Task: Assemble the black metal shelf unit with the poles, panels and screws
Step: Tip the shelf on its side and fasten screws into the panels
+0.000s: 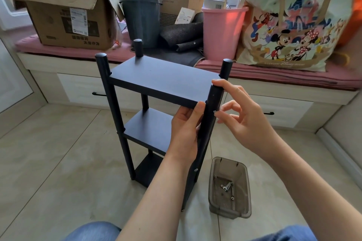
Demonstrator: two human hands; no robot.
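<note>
Nearest you: knees in blue jeans at the bottom edge, both forearms reaching fwd over the tiled floor.

Just R of your arms, on the floor, sits a smoky clear plastic tray w/ a small wrench and a few loose screws inside.

Your left hand is closed around the near-right pole of the black shelf unit, thumb pressed up against the front corner of the top panel. Your right hand is partly open: index fingertip rests on that pole's top cap, thumb and middle finger pinch a small silver screw right at the pole's side, just below top-panel level. Can't tell if the screw is already in the hole.

The unit stands upright on the floor directly in front of you: 4 poles, 3 panels stacked – top, middle panel, bottom panel. A screw head shows low on the near-right pole.

Behind it, a window bench w/ drawers and a pink cushion. On the cushion, L to R: open cardboard box, dark bin stuffed w/ paper cups, rolled dark mat, pink bin, cartoon-print tote bag.
</note>
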